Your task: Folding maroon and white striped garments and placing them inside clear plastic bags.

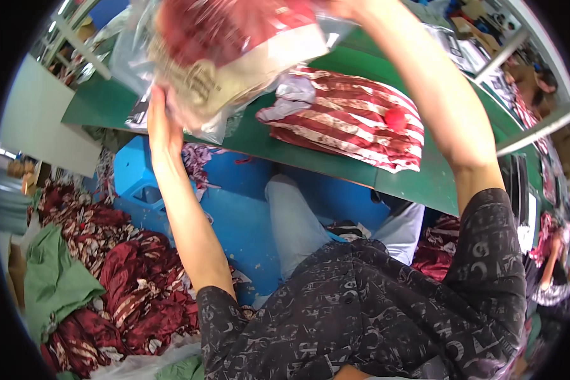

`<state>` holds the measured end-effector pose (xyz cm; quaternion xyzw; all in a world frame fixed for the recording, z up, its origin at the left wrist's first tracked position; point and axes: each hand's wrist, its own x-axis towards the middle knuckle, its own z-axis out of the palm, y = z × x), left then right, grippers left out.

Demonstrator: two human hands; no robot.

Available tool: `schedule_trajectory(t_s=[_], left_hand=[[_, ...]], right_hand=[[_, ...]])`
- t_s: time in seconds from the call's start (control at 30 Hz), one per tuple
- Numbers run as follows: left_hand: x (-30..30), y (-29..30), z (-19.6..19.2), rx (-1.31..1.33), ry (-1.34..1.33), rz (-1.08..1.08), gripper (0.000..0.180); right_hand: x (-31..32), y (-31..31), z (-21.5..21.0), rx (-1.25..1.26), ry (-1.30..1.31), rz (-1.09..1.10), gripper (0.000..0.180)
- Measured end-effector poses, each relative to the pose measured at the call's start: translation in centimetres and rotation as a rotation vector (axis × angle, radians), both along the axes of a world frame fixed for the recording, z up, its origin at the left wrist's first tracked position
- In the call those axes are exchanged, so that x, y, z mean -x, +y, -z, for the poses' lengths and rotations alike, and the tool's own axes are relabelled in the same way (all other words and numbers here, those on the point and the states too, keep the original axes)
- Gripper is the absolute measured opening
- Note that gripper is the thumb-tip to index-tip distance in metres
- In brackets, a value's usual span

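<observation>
While left hand (164, 126) and right hand (348, 9) flank a clear bag (234, 69), striped cloth (354, 117) lies below

Because the bag is big & limp w/ red-and-cream cloth (240, 28) inside, it's prob. held from two sides so the film doesn't sag. It's up above the surface (437, 180), btwn the two sets of fingers: left ones along its near-left edge, right ones by its far-right corner. Left fingers look fairly straight, not fisted; right ones are blurred & cut by the top of view, so can't tell how far either set is closed or how much film each pinches.

Striped cloth lies right of the left fingers, nearer the body than the right fingers, partly alongside the right forearm (430, 76); off to one side, so it's prob. out of the bag's way. Red round thing (396, 119) sits on it.

Edges: surface's near edge runs just below the left fingers, w/ a green strip btwn it & the striped cloth. White panel (44, 120) bounds the far left of those fingers; blue stool (133, 174) is below them. Well right of the right fingers, a pale post (541, 129) limits elbow room.
</observation>
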<state>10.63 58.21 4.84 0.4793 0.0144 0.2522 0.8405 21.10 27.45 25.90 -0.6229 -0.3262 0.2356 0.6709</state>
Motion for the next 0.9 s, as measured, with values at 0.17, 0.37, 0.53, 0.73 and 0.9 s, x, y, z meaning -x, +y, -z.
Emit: schedule_trajectory(t_s=[0.17, 0.37, 0.53, 0.73, 0.9], left_hand=[[-6.8, -12.2, -5.3, -0.541, 0.144, 0.034, 0.027], [-11.9, -21.6, 4.4, -1.297, 0.219, -0.101, 0.028], [-12.4, -21.3, 6.6, -1.454, 0.415, -0.173, 0.034], [-11.5, -20.0, 5.2, -1.521, 0.486, -0.227, 0.038], [-11.3, -20.1, 7.2, -1.535, 0.427, -0.338, 0.041]], right_hand=[[2.7, -16.7, 5.2, 0.128, -0.094, 0.589, 0.048], [4.4, -30.0, 24.9, 0.832, -0.326, 1.101, 0.092], [4.7, -24.4, 21.2, 1.378, -1.059, 1.075, 0.058], [-3.0, -12.2, 13.1, 1.357, -1.422, 0.586, 0.050], [-8.5, -6.9, 18.9, 1.364, -1.207, 0.286, 0.063]])
